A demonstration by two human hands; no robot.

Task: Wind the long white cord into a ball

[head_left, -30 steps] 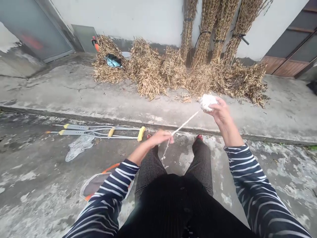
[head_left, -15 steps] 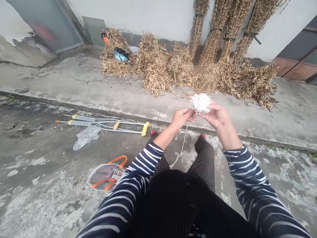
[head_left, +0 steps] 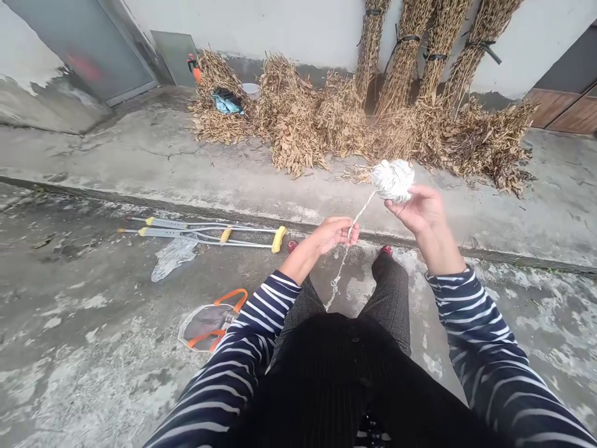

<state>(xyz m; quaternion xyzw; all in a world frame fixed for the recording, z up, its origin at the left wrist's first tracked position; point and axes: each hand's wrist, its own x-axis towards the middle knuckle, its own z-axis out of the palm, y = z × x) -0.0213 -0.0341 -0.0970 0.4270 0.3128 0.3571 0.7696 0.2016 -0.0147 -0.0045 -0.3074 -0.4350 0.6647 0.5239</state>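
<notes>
My right hand (head_left: 420, 211) grips a ball of white rope (head_left: 393, 180) from below and the right side, holding it up in front of me. From the ball a white strand (head_left: 364, 208) runs down to my left hand (head_left: 334, 234), which pinches it between thumb and fingers. Below that hand the loose strand hangs between my legs, with a knotted or frayed clump partway down. Its lower end is hidden behind my dark top.
Crutches (head_left: 209, 233) with yellow pads lie at left beside a clear plastic bag (head_left: 172, 256). Nearer stands a mesh bag with orange handles (head_left: 233, 298). A low concrete step (head_left: 153, 155) crosses ahead, bearing dried plant bundles (head_left: 298, 118) along the wall.
The hands have moved apart: my right hand with the ball went up and right, my left hand slid down and left. A straight length of strand now spans between them.
</notes>
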